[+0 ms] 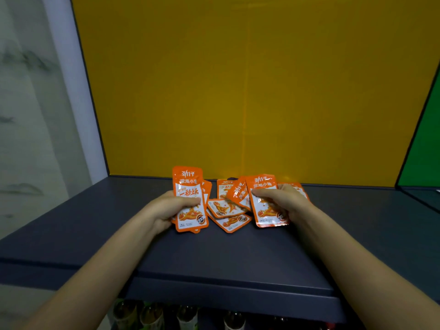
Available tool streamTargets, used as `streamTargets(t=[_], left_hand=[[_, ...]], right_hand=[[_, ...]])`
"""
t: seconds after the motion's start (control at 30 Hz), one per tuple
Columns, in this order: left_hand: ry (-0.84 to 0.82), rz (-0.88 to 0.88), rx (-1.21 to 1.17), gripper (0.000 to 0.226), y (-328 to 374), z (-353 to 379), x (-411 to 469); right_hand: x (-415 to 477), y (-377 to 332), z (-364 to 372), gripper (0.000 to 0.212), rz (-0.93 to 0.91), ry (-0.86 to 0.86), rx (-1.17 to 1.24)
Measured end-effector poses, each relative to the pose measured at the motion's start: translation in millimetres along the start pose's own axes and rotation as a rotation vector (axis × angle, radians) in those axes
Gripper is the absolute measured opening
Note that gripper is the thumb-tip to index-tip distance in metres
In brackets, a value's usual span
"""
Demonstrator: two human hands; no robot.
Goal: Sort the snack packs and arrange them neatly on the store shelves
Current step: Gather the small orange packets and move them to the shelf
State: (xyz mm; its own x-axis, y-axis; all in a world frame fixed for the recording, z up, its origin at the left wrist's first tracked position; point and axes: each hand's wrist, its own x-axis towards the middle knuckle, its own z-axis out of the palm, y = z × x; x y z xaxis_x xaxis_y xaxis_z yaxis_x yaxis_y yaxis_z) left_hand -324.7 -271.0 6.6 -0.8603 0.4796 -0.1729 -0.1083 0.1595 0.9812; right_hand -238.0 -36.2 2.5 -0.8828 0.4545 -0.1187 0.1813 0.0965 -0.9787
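Several orange and white snack packs lie on a dark blue shelf [238, 253] in front of a yellow back panel. My left hand [166, 208] grips a small stack of packs [189, 186] held upright, thumb across the front one. My right hand [283, 201] holds another upright pack [264, 210], with more packs fanned behind it. Between the hands, loose packs [226, 208] lie flat and overlapping on the shelf, and one pack [222, 188] leans further back.
The yellow back panel [250, 91] rises behind the shelf. A green panel [426, 139] stands at the right and a pale wall at the left. Bottles [152, 315] show on a lower shelf under the front edge.
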Motion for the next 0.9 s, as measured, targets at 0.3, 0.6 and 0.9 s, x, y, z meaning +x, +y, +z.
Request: streamTargets(t=[0.3,0.6,0.9], left_hand=[[-0.016,-0.079,-0.173,0.010,5.4,24.5,14.3],[0.027,-0.072,-0.101,0.024,-0.2,28.3,19.9],[0.068,-0.036,-0.057,0.021,2.0,-27.3,8.9]], right_hand=[[-1.6,10.2,7.6,0.033,-0.032,0.072,-0.141],[-4.7,15.8,11.4,0.028,-0.097,0.145,-0.214],[-18.9,12.0,12.6,0.021,-0.099,0.172,-0.223]])
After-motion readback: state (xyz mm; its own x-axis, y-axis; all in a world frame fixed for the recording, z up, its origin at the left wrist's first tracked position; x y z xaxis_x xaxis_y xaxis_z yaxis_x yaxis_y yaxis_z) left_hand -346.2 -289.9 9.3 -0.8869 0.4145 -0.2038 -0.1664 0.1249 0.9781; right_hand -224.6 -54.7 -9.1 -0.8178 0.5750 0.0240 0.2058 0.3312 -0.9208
